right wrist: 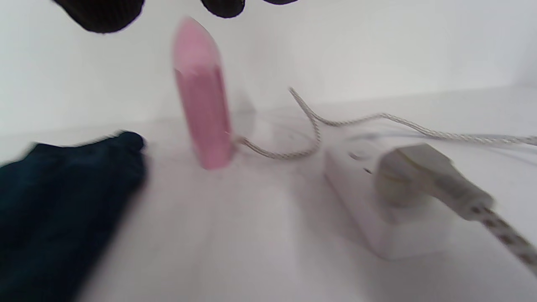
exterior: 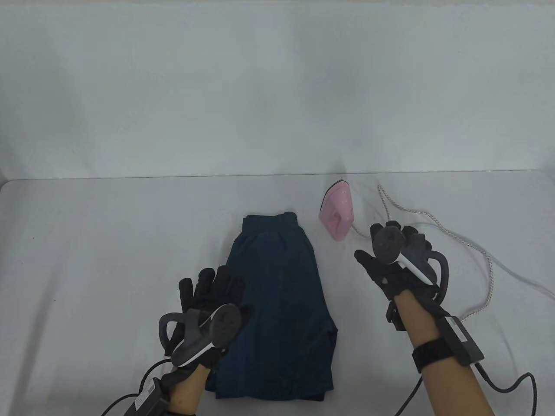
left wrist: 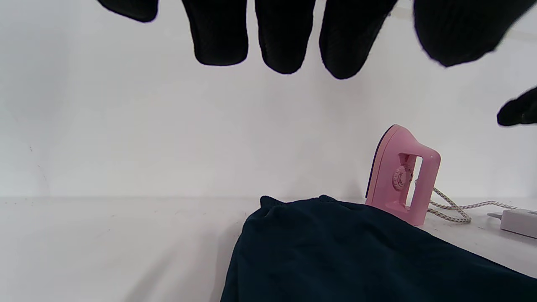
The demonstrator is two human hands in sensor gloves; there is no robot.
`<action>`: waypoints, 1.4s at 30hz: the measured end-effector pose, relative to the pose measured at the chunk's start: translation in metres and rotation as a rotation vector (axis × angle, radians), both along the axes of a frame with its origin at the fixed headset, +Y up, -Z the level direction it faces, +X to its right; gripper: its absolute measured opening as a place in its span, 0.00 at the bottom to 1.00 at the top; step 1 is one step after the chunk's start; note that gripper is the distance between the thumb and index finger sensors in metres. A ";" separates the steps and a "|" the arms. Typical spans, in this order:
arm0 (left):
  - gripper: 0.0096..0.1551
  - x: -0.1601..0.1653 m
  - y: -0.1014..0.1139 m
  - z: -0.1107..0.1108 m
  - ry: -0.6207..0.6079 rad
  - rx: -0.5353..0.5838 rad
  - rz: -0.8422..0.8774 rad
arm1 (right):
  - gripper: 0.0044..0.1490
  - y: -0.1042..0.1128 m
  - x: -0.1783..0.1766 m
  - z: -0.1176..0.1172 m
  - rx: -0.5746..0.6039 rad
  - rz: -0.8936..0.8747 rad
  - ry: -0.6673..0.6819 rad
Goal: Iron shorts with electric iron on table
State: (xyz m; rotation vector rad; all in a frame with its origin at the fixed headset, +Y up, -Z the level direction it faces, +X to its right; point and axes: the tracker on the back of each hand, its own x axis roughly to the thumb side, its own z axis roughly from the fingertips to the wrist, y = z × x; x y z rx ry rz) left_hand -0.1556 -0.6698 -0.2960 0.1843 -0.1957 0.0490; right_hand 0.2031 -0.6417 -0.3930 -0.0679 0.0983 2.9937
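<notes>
Soft, even light fills all three views, and we see only faint shadows on the white surface (exterior: 108,260). In the table view the dark shorts (exterior: 277,303) read as a near-flat mass with little fold detail. The left wrist view is sharp at centre, where the pink iron (left wrist: 402,176) stands crisp, while the gloved fingers (left wrist: 285,37) at 12 o'clock are soft. We find the right wrist view smeared with blur, the power strip (right wrist: 377,197) at 4 o'clock hazy.

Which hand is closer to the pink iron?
Right. The right hand hovers just beside the pink iron, not touching it. The left hand is farther off, over the shorts.
</notes>
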 end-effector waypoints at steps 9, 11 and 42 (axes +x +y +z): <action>0.39 0.002 0.001 0.001 0.003 0.029 -0.012 | 0.51 0.012 -0.051 0.063 0.129 -0.048 0.203; 0.40 0.004 0.000 0.002 -0.001 0.029 -0.013 | 0.51 0.008 -0.060 0.073 0.156 -0.051 0.242; 0.39 0.050 -0.023 -0.186 0.306 -0.264 0.079 | 0.49 -0.019 -0.072 0.093 0.267 0.061 0.291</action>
